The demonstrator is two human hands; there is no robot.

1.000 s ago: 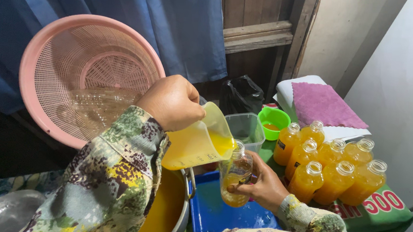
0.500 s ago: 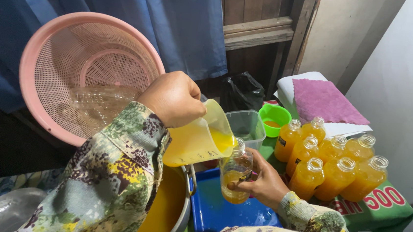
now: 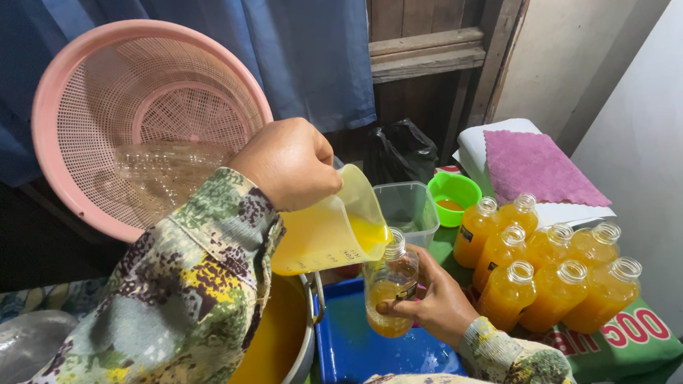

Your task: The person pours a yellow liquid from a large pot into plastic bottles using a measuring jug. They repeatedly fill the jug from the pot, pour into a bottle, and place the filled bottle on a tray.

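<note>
The left hand [image 3: 289,162] is closed round a translucent plastic jug [image 3: 330,228] of yellow-orange liquid, tilted so its spout meets the mouth of a small clear bottle [image 3: 392,281]; the right hand [image 3: 440,304] wraps that bottle from below, over a blue tray [image 3: 345,347]; the bottle is glossy, round-shouldered, roughly a third full. Beside it stands a cluster of filled orange bottles [image 3: 546,269], uncapped, on a green printed package [image 3: 630,341] with red lettering; behind them are a pink textured cloth [image 3: 539,163], a green cup [image 3: 453,194], and a pink latticed colander [image 3: 140,115].
</note>
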